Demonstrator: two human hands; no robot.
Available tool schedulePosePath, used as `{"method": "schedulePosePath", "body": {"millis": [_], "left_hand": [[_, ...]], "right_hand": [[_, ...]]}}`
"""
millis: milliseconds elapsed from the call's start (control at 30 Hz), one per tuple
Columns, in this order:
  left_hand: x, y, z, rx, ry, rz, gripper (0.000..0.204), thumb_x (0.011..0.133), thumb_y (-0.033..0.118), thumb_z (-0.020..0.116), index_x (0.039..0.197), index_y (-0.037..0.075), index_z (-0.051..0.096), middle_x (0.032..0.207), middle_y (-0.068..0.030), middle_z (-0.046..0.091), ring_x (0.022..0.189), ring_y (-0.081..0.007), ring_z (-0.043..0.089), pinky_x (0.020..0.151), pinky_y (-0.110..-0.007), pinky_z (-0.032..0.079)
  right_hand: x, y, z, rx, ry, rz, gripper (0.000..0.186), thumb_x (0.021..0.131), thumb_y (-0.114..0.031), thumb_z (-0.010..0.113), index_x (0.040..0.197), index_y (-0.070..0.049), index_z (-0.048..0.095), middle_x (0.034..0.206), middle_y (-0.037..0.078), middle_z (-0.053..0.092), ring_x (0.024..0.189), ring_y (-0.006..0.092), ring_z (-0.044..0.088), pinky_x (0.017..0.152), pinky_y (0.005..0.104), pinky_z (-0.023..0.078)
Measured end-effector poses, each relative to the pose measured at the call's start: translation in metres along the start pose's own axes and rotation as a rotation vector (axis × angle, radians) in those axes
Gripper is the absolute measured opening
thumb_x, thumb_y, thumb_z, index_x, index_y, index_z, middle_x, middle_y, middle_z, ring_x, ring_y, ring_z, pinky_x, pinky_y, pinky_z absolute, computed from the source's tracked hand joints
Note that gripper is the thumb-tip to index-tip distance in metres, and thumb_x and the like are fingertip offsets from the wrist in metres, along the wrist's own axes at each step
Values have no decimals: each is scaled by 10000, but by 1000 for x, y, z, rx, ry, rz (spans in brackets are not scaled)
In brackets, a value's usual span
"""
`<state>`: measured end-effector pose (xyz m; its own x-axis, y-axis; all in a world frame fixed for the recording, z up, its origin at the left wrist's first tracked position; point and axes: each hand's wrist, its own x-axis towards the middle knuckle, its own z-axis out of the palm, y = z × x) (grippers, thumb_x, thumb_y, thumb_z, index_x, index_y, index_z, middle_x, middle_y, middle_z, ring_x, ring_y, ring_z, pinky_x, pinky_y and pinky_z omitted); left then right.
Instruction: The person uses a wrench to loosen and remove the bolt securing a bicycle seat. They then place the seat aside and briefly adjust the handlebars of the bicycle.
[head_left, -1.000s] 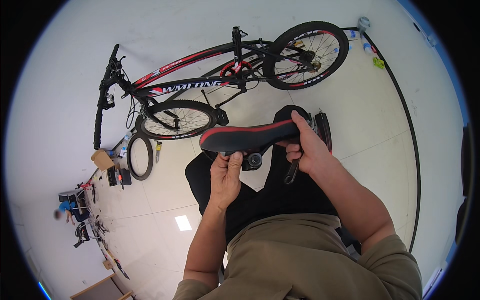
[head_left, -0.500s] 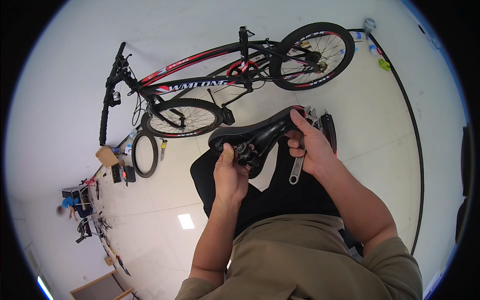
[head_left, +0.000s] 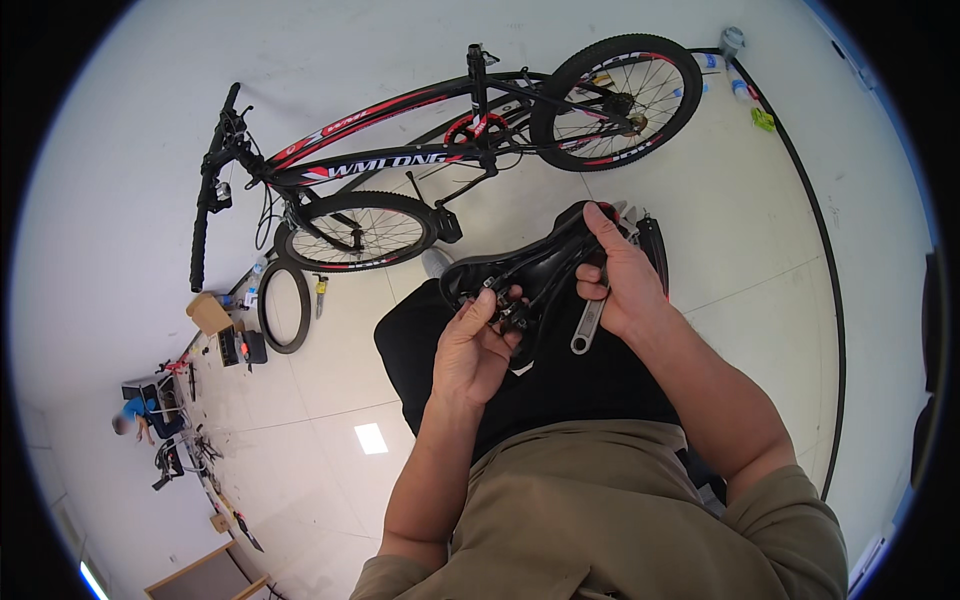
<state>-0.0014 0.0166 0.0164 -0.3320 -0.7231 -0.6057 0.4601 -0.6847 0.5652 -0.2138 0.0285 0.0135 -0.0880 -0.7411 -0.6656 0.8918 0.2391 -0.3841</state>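
My left hand point(head_left: 470, 355) is closed on the metal clamp under a black bicycle saddle point(head_left: 530, 258), whose underside and rails face up above my lap. My right hand point(head_left: 625, 285) grips the saddle's red-edged right end with the thumb on top, and also holds a silver wrench point(head_left: 585, 335) that hangs below its fingers. Behind the right hand is a narrow black-and-red object point(head_left: 652, 245), mostly hidden. The saddle rests over my black-clad legs point(head_left: 420, 370).
A black-and-red bicycle point(head_left: 380, 160) without a saddle stands ahead. On the left lie a loose tyre point(head_left: 303, 310), a yellow tool point(head_left: 320, 290), a cardboard box point(head_left: 208, 312) and toolbox point(head_left: 250, 345). A seated person point(head_left: 150, 418) is farther left. Bottles point(head_left: 742, 90) lie along the right wall.
The saddle has flipped from its padded top to its underside. My left hand has shifted right onto the clamp, its wrist turned. The wrench has swung to a more upright angle.
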Motion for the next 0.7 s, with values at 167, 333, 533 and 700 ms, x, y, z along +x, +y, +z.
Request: {"method": "schedulePosePath", "body": {"millis": [167,333,533,700], "left_hand": [[2,1,2,-22,46,-25,293,967,292,663,1145,65,613,1069,-101,706,903,-183,658,617,-257,448],[1,6,4,-6,52,-47,298,968,304,661,1134,61,612,1053,-96,711,873,-161,669,561,-234,425],[0,2,5,30,41,18,277,972,270,655,1144,59,604,1075,-107,710,891,-146,676,573,-224,451],[-5,0,13,215,-63,190,233,926,84,693,1138,59,599,1070,-111,711,881,-145,681,627,-243,519]], "right_hand": [[5,3,-4,-4,25,7,306,879,-334,782,946,-145,552,859,-45,502,565,92,429,425,210,262],[2,4,-3,6,71,9,321,874,-332,788,951,-137,545,867,-45,466,566,94,418,434,213,259],[4,4,-3,32,70,14,303,886,-325,775,930,-137,542,842,-41,485,570,93,412,437,217,258],[5,4,-6,104,-60,-9,267,918,-337,738,902,-148,550,807,-40,540,565,83,424,437,208,266]]}}
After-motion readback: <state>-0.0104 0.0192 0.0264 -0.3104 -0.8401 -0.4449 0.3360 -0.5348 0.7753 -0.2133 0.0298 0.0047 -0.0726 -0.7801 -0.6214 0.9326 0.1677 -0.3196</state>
